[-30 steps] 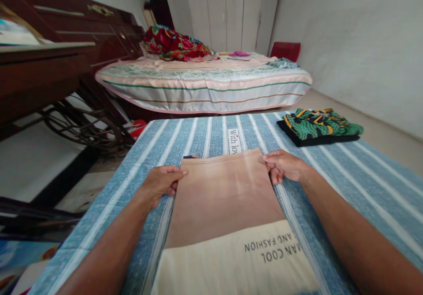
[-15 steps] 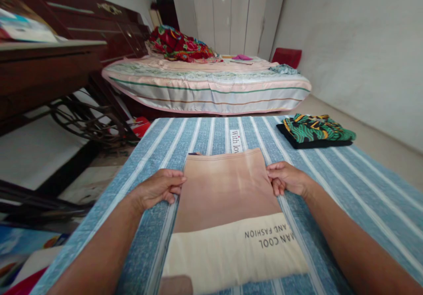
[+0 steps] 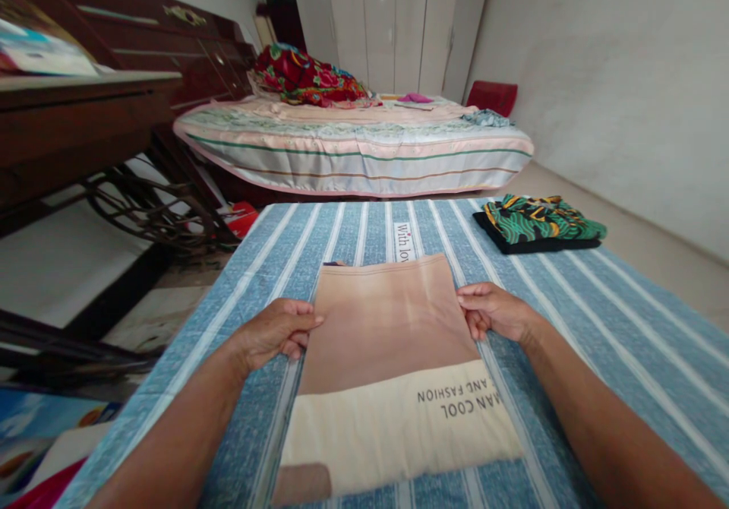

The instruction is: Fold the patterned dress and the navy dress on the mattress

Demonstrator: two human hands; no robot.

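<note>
A folded T-shirt (image 3: 387,327), tan above and cream below with upside-down printed letters, lies flat in front of me. My left hand (image 3: 279,328) pinches its left edge between thumb and fingers. On the opposite side, my right hand (image 3: 490,310) grips the right edge at about the same height. A stitched hem runs along the shirt's far edge, and a small dark bit of cloth pokes out at its far left corner. Beneath it is a blue and white striped tablecloth (image 3: 273,266).
Folded clothes (image 3: 544,224), green patterned over black, sit at the table's far right. Beyond stands a bed (image 3: 353,152) bearing a red floral blanket (image 3: 313,76). To the left is a dark wooden table (image 3: 85,114) over an iron wheel (image 3: 142,201). A wardrobe (image 3: 381,30) stands behind.
My left hand has slid slightly nearer along the shirt's left edge. The shirt's near end has shifted a little away from me. My right hand keeps its hold.
</note>
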